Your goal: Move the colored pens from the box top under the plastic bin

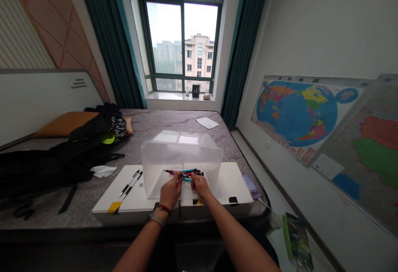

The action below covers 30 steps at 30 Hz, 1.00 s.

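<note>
Several pens (188, 171), red, light blue and black, lie in a loose bundle at the mouth of a translucent plastic bin (155, 162). My left hand (170, 191) pinches the bundle from the left, thumb and fingers together. On the other side my right hand (200, 185) has its fingers curled on the pens' right part. Exactly which pens each hand grips is too small to make out. The bin rests on white boxes (228, 185). Left of it, a pair of black-and-white pens (132, 184) lies side by side on a white box lid.
Yellow and black tape (115, 207) marks the boxes' front edges. They stand on a grey mattress (133, 118). Black bags or clothes (59, 160) and a crumpled tissue (103, 171) lie to the left. A paper sheet (207, 123) lies behind; a green box (297, 239) stands at lower right.
</note>
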{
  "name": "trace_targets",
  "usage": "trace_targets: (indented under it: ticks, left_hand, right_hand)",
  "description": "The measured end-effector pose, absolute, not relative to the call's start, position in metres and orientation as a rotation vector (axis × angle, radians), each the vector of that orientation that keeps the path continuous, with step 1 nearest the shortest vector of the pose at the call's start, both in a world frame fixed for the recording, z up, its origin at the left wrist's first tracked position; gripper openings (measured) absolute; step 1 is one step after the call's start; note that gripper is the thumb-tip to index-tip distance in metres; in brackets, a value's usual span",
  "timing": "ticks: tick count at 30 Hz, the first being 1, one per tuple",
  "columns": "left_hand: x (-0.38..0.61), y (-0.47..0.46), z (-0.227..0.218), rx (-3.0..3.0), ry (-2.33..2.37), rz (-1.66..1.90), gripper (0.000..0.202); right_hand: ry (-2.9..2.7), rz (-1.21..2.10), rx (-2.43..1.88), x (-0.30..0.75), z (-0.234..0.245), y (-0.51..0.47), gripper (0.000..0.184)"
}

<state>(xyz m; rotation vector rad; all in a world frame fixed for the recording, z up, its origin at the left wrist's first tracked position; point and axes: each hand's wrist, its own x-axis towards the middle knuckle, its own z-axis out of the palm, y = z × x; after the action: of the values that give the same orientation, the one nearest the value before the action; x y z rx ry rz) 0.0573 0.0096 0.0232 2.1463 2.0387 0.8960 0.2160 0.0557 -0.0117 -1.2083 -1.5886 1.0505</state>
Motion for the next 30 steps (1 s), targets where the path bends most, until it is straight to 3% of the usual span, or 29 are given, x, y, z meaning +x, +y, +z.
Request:
trace_targets:
  ticks: [10,20,30]
  left_hand:
    - [0.055,0.004,-0.011,2.17,1.878,1.21,0.032]
    - [0.052,0.005,-0.006,2.252,1.78,1.13,0.037]
    - [0.054,0.005,-0.003,2.138,1.916,1.009,0.04]
  right_hand:
    - [-1.726,0.967,-1.156,0.216,-0.011,0.056,0.052]
    - [-1.539,1.291,-1.034,0.215,-0.012,0.059,0.055]
    - [-1.536,1.215,-1.103,0.216,-0.007,0.058,0.054]
